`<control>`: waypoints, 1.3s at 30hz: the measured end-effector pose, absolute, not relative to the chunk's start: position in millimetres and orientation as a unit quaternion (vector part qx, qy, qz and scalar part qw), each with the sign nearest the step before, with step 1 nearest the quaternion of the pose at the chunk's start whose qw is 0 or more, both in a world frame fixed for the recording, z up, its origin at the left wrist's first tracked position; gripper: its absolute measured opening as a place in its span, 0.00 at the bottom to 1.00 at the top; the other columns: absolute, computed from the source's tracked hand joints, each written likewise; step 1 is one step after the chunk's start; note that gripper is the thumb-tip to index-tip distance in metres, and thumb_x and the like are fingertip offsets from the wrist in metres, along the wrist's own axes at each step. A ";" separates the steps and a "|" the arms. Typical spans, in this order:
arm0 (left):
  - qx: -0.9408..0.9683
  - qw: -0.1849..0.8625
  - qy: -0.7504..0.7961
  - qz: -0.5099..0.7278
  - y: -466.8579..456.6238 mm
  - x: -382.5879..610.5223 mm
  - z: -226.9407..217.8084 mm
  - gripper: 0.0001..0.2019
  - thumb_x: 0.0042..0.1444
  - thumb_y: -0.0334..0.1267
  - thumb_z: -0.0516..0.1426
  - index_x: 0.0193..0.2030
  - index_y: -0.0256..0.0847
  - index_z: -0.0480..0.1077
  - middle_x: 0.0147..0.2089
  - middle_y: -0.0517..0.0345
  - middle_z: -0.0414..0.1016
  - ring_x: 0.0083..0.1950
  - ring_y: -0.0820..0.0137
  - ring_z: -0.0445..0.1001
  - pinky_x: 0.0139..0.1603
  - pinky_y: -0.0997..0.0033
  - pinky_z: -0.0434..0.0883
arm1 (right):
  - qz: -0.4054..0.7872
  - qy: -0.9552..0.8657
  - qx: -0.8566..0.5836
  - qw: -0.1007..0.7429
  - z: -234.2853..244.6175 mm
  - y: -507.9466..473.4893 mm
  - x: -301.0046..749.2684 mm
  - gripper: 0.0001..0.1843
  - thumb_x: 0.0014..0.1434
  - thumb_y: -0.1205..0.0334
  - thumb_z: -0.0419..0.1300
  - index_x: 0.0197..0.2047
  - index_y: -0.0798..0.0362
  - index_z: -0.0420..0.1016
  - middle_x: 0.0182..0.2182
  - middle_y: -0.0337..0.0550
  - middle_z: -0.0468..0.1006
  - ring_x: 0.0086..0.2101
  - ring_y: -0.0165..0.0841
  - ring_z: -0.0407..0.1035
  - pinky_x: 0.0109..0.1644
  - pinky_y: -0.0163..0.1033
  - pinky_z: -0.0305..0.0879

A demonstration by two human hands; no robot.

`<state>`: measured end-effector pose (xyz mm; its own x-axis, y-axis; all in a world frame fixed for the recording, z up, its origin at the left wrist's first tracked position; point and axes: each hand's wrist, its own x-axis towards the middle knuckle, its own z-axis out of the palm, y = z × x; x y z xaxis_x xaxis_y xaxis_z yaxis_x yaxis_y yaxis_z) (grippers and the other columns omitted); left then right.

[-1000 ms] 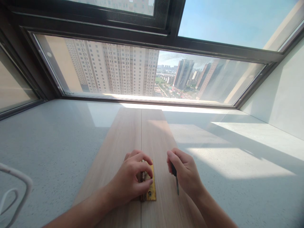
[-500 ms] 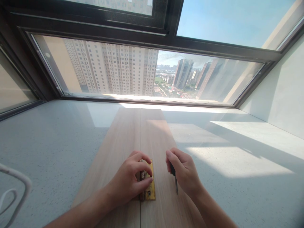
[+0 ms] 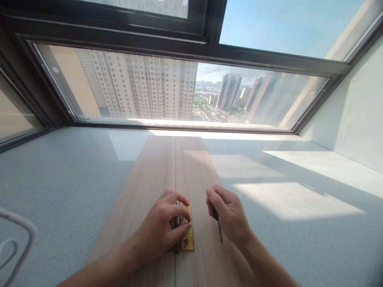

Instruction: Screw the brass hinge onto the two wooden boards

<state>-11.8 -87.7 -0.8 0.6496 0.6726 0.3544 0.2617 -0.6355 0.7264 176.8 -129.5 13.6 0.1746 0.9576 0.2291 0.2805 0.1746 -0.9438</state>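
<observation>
The left hand (image 3: 164,221) covers most of the left side of the brass-coloured hinge (image 3: 189,240), low in the centre; a dark speck (image 3: 188,221) by its thumb tip is too small to identify. The right hand (image 3: 231,215) hides most of the screwdriver (image 3: 215,214) handle, and the tip's shape cannot be made out. The bottom edge cuts off both forearms and the wooden boards (image 3: 197,183); the left edge crops a white, curved object (image 3: 30,231). Distant towers (image 3: 229,91), upper right of centre, are hazy.

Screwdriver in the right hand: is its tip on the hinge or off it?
Off: the screwdriver ends over the wooden board, bare wood showing between its tip and the hinge.
</observation>
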 end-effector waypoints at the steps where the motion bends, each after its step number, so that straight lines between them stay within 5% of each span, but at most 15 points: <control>1: 0.848 0.325 0.276 0.315 -87.8 -11.9 -0.7 0.03 0.52 0.29 0.61 0.31 0.41 0.73 0.44 0.56 0.71 0.50 0.65 0.67 0.51 0.64 0.65 | 0.323 -0.556 -0.556 0.527 13.7 -129.5 176.7 0.23 0.63 0.49 0.52 0.21 0.53 0.64 0.15 0.35 0.64 0.19 0.27 0.57 0.25 0.33 0.54; 12: 0.835 0.345 0.282 0.324 -88.8 -10.0 -1.7 0.03 0.49 0.28 0.62 0.29 0.40 0.74 0.44 0.55 0.72 0.49 0.65 0.68 0.52 0.64 0.65 | 0.363 -0.508 -0.525 0.578 38.3 -118.0 173.8 0.23 0.64 0.45 0.51 0.26 0.52 0.64 0.17 0.34 0.64 0.19 0.27 0.59 0.24 0.33 0.57; 15: 0.827 0.360 0.288 0.322 -89.1 -8.7 -2.4 0.03 0.47 0.28 0.63 0.28 0.40 0.75 0.42 0.55 0.73 0.49 0.65 0.68 0.51 0.64 0.65 | 0.465 -0.443 -0.465 0.609 68.7 -107.0 165.7 0.19 0.59 0.47 0.59 0.27 0.53 0.65 0.22 0.34 0.63 0.22 0.27 0.61 0.25 0.32 0.59; 19: 0.814 0.380 0.295 0.325 -88.0 -7.8 -3.6 0.04 0.45 0.28 0.64 0.28 0.40 0.76 0.41 0.55 0.74 0.48 0.65 0.69 0.52 0.64 0.65 | 0.571 -0.346 -0.357 0.653 92.3 -95.0 146.9 0.21 0.56 0.50 0.61 0.20 0.53 0.61 0.15 0.30 0.53 0.16 0.22 0.46 0.17 0.30 0.41; 23: 0.803 0.397 0.298 0.331 -86.0 -7.9 -4.0 0.05 0.44 0.27 0.64 0.28 0.39 0.76 0.41 0.55 0.74 0.48 0.65 0.69 0.52 0.64 0.65 | 0.646 -0.357 -0.310 0.599 83.7 -89.8 134.9 0.25 0.52 0.51 0.64 0.15 0.53 0.57 0.11 0.28 0.47 0.14 0.21 0.40 0.17 0.32 0.34; 39: 0.808 0.384 0.287 0.341 -85.3 -9.4 -5.0 0.06 0.43 0.26 0.64 0.29 0.40 0.75 0.38 0.57 0.74 0.46 0.65 0.68 0.49 0.64 0.65 | 0.689 -0.441 -0.261 0.512 53.4 -93.1 133.5 0.28 0.55 0.50 0.61 0.13 0.54 0.56 0.10 0.29 0.49 0.14 0.21 0.42 0.17 0.31 0.36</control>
<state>-9.4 -85.3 -5.0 0.6027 0.7259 0.3314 0.2013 -0.5402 0.8171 133.5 -93.1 53.4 -0.3397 0.9361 0.0913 -0.4744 -0.0867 -0.8760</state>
